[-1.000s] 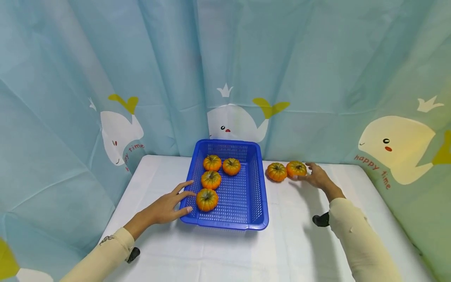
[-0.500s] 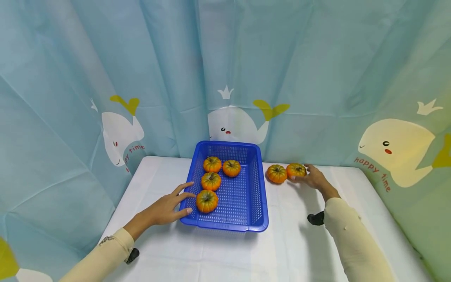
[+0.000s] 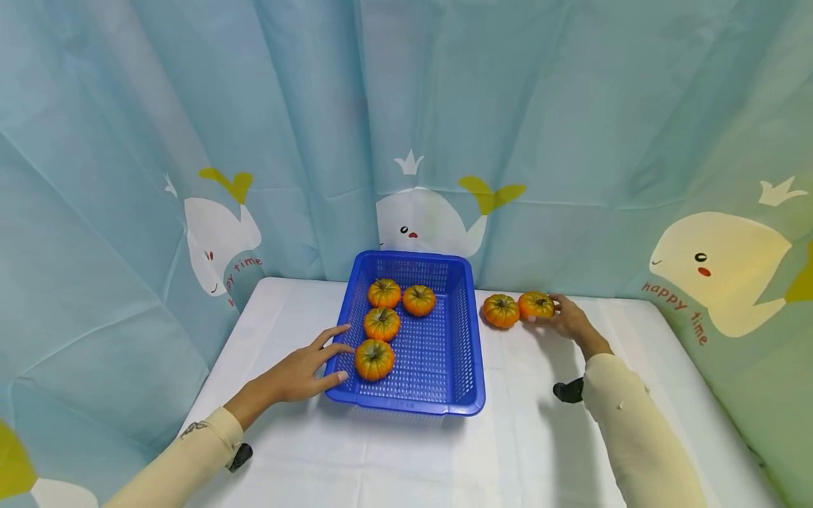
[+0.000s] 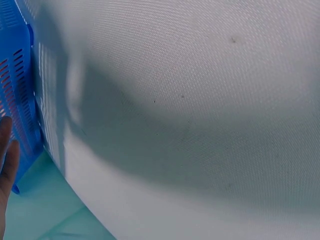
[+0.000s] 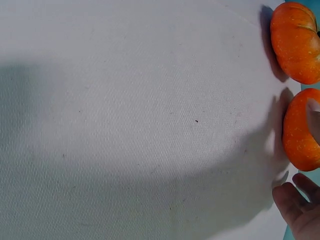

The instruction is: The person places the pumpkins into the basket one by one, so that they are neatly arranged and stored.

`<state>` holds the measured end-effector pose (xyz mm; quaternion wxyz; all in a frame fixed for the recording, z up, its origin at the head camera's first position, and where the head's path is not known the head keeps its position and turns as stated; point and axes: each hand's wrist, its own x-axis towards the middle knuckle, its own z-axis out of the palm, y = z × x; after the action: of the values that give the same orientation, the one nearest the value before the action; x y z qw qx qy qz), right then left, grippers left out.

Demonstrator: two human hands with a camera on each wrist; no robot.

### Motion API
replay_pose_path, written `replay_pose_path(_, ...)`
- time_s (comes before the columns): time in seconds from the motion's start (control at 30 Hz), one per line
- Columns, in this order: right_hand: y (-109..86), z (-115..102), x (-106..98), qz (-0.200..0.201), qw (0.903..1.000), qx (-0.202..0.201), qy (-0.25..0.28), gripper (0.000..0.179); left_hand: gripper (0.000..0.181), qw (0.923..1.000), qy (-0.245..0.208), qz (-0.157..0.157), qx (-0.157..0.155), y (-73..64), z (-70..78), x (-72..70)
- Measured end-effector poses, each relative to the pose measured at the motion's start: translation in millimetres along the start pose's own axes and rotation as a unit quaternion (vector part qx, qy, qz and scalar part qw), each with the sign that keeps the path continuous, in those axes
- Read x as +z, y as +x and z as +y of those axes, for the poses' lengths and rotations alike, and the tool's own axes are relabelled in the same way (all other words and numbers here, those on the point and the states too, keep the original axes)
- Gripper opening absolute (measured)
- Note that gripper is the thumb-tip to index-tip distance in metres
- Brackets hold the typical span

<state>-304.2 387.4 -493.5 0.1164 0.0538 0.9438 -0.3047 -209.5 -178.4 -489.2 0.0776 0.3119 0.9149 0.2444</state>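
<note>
At the back right of the table, my right hand (image 3: 569, 320) holds a small orange pumpkin (image 3: 536, 305), its thumb on the near side. The right wrist view shows the thumb (image 5: 314, 120) against that pumpkin's skin and other fingers beside it; part of the grip is out of frame. A second small pumpkin (image 3: 501, 311) sits just left of it, close to the basket. My left hand (image 3: 298, 374) rests with spread fingers at the left rim of a blue plastic basket (image 3: 466, 408). Inside, several pumpkins (image 3: 374, 360) lie along the left side and back.
A white cloth-covered table (image 3: 406, 458) carries the basket. Behind and at both sides hangs a light blue curtain (image 3: 571, 106) with printed whales, close to the table's back edge. The basket's right half shows bare perforated floor (image 3: 435, 360).
My right hand has moved slightly left and closed in on the right-hand pumpkin, which stays on the table. The left hand and basket have not visibly moved.
</note>
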Motion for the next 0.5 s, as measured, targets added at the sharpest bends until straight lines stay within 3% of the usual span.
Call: replay_pose_path(0.5, 1.3, 1.6, 2.1, 0.01, 0.9999, 0.002, -0.001, 0.08, 0.048, 1.0, 0.0, 0.005, -0.002, 0.5, -1.4, 2.3)
